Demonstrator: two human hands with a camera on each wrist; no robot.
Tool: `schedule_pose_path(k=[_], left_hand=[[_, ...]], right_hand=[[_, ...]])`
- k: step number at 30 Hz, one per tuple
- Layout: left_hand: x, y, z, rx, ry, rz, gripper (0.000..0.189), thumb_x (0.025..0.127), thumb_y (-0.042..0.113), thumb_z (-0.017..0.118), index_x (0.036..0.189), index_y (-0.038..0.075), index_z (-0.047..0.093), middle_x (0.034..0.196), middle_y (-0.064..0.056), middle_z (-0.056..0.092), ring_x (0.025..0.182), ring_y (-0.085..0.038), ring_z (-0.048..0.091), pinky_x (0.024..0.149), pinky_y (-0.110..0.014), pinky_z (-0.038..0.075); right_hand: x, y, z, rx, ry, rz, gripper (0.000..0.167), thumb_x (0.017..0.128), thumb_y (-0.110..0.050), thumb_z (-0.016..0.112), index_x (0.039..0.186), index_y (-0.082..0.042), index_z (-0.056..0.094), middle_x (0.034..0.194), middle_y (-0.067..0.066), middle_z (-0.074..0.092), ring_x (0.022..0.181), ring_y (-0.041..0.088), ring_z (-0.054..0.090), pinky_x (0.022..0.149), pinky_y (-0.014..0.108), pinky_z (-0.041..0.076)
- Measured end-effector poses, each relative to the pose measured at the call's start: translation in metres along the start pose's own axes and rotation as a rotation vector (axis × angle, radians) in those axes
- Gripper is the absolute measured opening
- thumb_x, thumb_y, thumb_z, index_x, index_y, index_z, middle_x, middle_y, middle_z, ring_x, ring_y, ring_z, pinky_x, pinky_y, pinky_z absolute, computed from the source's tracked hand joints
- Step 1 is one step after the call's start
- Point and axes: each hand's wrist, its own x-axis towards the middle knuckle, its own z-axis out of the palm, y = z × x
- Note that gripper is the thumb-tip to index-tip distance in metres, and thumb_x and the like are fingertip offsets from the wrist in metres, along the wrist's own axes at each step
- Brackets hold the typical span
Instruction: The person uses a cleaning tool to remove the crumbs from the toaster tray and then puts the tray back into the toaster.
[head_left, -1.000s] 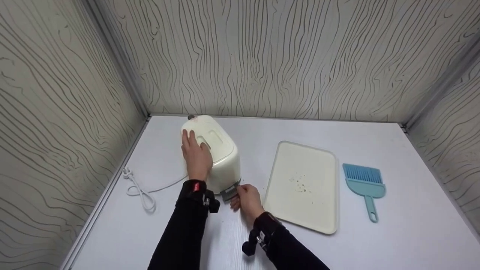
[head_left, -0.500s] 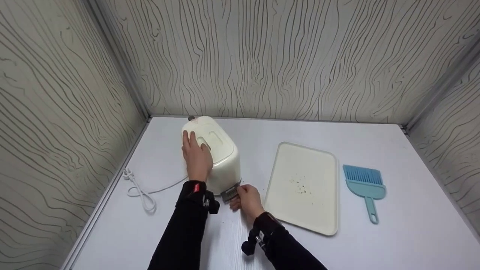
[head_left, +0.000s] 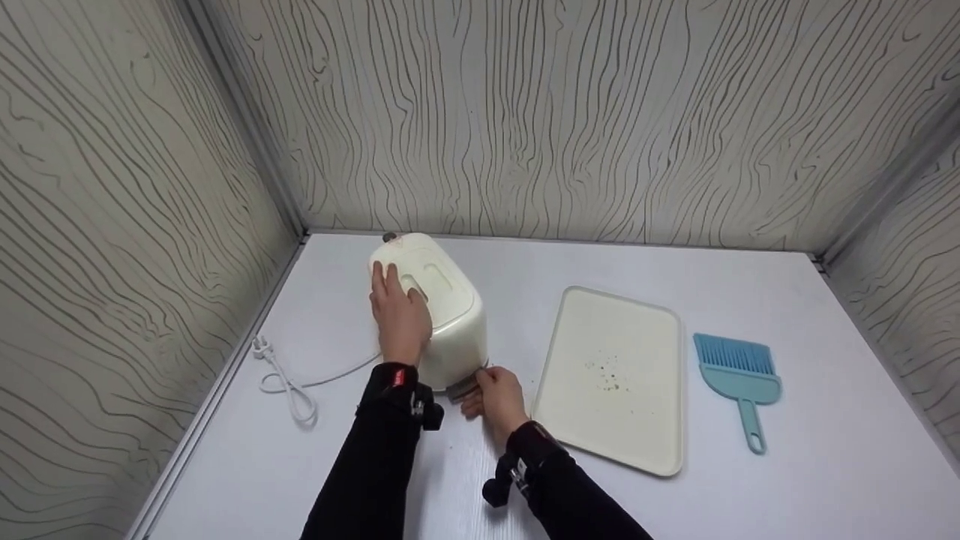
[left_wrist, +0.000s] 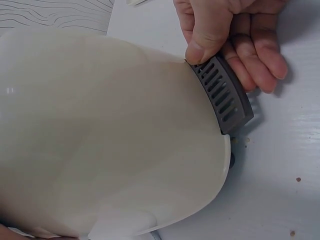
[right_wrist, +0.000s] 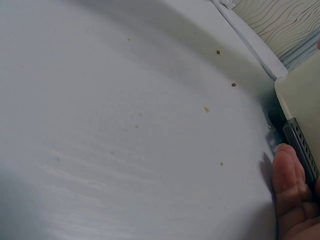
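A cream toaster (head_left: 459, 346) stands at the left of the table, its top showing long oval recesses. My left hand (head_left: 403, 319) rests flat on that top, fingers stretched toward the far end. A dark grey slotted crumb tray (left_wrist: 222, 92) juts from the base at the toaster's near end. My right hand (head_left: 496, 401) pinches this tray at its outer corner, the thumb on top and the other fingers beneath and behind it. In the right wrist view, the fingers (right_wrist: 287, 172) lie alongside the tray's edge, close over the table.
A cream rectangular tray (head_left: 555, 360) bearing dark crumbs lies right of the toaster. Beyond it is a blue brush with a dustpan (head_left: 739, 382). The toaster's white cord and plug (head_left: 262, 349) lie at left. Crumbs (right_wrist: 233, 84) dot the table near the toaster.
The crumb tray sticks out of the toaster a little less than before, and my right hand has kept its pinch on it. My left hand stays on the toaster's top.
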Motion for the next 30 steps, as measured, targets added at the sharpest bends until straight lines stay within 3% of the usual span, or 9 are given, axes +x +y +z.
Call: schedule_pose_path(k=[11, 17, 23, 25, 27, 30], left_hand=[[0.000, 0.000, 0.002, -0.014, -0.008, 0.000, 0.058, 0.108, 0.019, 0.037, 0.163, 0.011, 0.021, 0.172, -0.002, 0.000, 0.155, -0.040, 0.009, 0.122, -0.054, 0.028], [0.000, -0.001, 0.001, -0.021, -0.002, -0.006, 0.058, 0.108, 0.020, 0.037, 0.163, 0.012, 0.020, 0.172, -0.001, -0.001, 0.155, -0.036, 0.011, 0.120, -0.053, 0.033], [0.000, -0.001, 0.001, -0.017, -0.008, -0.004, 0.059, 0.108, 0.021, 0.037, 0.163, 0.012, 0.019, 0.172, -0.001, -0.001, 0.156, -0.038, 0.008, 0.124, -0.052, 0.025], [0.000, -0.001, 0.001, -0.015, -0.009, -0.004, 0.059, 0.108, 0.021, 0.037, 0.163, 0.012, 0.019, 0.172, -0.001, -0.001, 0.156, -0.038, 0.007, 0.125, -0.052, 0.024], [0.000, -0.001, 0.001, -0.014, -0.006, -0.008, 0.059, 0.108, 0.021, 0.037, 0.163, 0.012, 0.020, 0.172, -0.001, -0.001, 0.156, -0.039, 0.007, 0.125, -0.052, 0.022], [0.000, 0.000, 0.001, -0.016, -0.007, -0.013, 0.059, 0.108, 0.021, 0.037, 0.163, 0.012, 0.020, 0.172, -0.002, -0.001, 0.156, -0.040, 0.006, 0.126, -0.053, 0.020]], right_hand=[[0.002, -0.002, -0.001, -0.074, 0.003, -0.030, 0.028, 0.108, -0.007, 0.042, 0.121, 0.016, 0.052, 0.074, 0.018, 0.069, 0.053, 0.017, 0.066, 0.051, 0.030, 0.059], [0.003, -0.002, -0.001, -0.020, -0.014, -0.026, 0.027, 0.108, -0.007, 0.041, 0.119, 0.015, 0.050, 0.074, 0.020, 0.068, 0.053, 0.018, 0.066, 0.051, 0.031, 0.060], [0.001, -0.006, -0.004, -0.038, 0.001, -0.039, 0.027, 0.107, -0.009, 0.043, 0.125, 0.011, 0.042, 0.076, 0.024, 0.069, 0.051, 0.020, 0.067, 0.050, 0.035, 0.061], [0.001, -0.007, -0.007, -0.102, 0.018, -0.062, 0.025, 0.105, -0.008, 0.045, 0.124, 0.008, 0.043, 0.075, 0.022, 0.068, 0.049, 0.019, 0.064, 0.047, 0.034, 0.059], [0.001, -0.010, -0.010, -0.237, 0.066, -0.115, 0.025, 0.102, -0.009, 0.050, 0.123, 0.005, 0.047, 0.074, 0.014, 0.066, 0.050, 0.015, 0.061, 0.048, 0.030, 0.055], [0.004, -0.012, -0.015, -0.460, 0.138, -0.226, 0.032, 0.096, -0.008, 0.059, 0.125, 0.003, 0.053, 0.084, 0.010, 0.065, 0.064, 0.018, 0.061, 0.060, 0.032, 0.054]])
